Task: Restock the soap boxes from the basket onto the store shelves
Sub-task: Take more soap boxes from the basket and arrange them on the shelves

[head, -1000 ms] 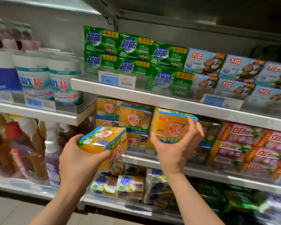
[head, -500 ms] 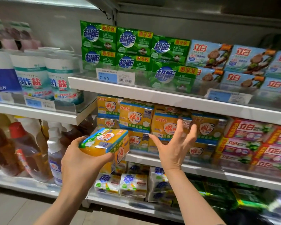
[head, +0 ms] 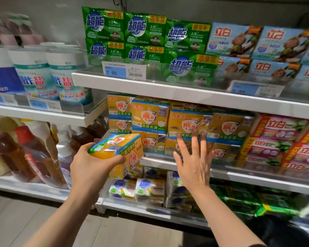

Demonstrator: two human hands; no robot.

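My left hand (head: 89,168) grips one yellow soap pack (head: 119,150) in front of the middle shelf (head: 168,162); my right hand (head: 194,163) is free, fingers spread (touching nothing, I think). Next, I must place this pack beside the yellow row (head: 185,122)

Shop aisle, white shelves (head: 185,93) stacked with packaged soap (head: 150,118), price tags (head: 123,70)
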